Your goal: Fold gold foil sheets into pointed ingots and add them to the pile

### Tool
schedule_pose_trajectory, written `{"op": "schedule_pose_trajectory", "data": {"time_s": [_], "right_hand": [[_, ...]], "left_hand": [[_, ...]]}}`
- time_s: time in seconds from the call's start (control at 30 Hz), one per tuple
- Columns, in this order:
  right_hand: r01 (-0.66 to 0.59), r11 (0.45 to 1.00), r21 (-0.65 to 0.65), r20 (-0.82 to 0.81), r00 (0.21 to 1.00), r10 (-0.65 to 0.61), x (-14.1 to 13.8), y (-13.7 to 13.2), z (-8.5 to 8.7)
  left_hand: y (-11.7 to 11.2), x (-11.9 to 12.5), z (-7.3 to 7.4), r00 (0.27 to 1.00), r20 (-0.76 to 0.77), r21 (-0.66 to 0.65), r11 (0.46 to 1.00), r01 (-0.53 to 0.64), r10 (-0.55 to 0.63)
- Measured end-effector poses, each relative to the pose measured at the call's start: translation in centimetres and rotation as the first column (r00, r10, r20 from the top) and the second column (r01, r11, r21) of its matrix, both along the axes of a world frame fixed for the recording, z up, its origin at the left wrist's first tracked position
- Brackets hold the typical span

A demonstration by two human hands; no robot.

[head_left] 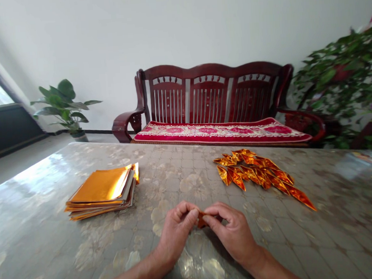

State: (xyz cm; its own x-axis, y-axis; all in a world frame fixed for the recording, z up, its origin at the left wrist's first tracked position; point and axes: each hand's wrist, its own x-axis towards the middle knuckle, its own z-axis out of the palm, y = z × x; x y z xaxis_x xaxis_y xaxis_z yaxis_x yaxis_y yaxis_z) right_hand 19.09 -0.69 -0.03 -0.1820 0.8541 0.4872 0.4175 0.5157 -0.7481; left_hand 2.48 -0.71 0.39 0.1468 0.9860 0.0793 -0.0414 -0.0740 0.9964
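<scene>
Between my two hands is a small piece of folded orange-gold foil paper (202, 220), mostly covered by the fingers. My left hand (179, 225) pinches its left end between thumb and fingers. On the other side, my right hand (228, 225) grips the right end the same way. Both hands are just above the table, near its front middle. To the left lies a stack of square gold foil sheets (100, 186), edges uneven. At the right, several folded gold foil pieces (254, 168) with pointed ends lie in a loose heap.
The table (163, 175) has a shiny, flower-patterned cover. A clear plastic bag (363, 165) lies at its right edge. Behind stands a dark red wooden bench (208, 95) with a red floral cushion (217, 131). Potted plants (64, 103) stand left and right.
</scene>
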Motion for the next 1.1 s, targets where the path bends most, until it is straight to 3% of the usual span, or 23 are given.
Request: {"op": "schedule_pose_trajectory", "data": {"time_s": [0.27,0.5,0.67,0.87,1.1], "right_hand": [[-0.039,0.999,0.032,0.014,0.999,0.038,0.21,0.02,-0.32],[-0.073,0.997,0.025,0.031,0.997,0.072,0.09,-0.24,-0.13],[-0.060,0.998,0.028,0.024,0.998,0.059,0.07,-0.22,-0.02],[-0.039,0.998,0.048,0.038,0.999,0.037,0.09,-0.21,0.07],[-0.023,1.000,0.012,0.052,0.998,0.022,0.10,-0.23,-0.19]], "left_hand": [[-0.13,-0.02,0.56,0.999,-0.030,-0.044,0.999,0.018,-0.019],[0.04,-0.08,0.01,0.999,-0.021,-0.015,0.999,0.039,-0.040],[0.02,-0.20,-0.33,0.999,-0.044,0.034,0.999,-0.003,0.005],[-0.18,-0.18,0.05,0.968,-0.217,0.104,0.989,-0.107,0.128],[-0.25,-0.16,0.07,0.962,-0.245,0.089,0.991,-0.099,0.119]]}}
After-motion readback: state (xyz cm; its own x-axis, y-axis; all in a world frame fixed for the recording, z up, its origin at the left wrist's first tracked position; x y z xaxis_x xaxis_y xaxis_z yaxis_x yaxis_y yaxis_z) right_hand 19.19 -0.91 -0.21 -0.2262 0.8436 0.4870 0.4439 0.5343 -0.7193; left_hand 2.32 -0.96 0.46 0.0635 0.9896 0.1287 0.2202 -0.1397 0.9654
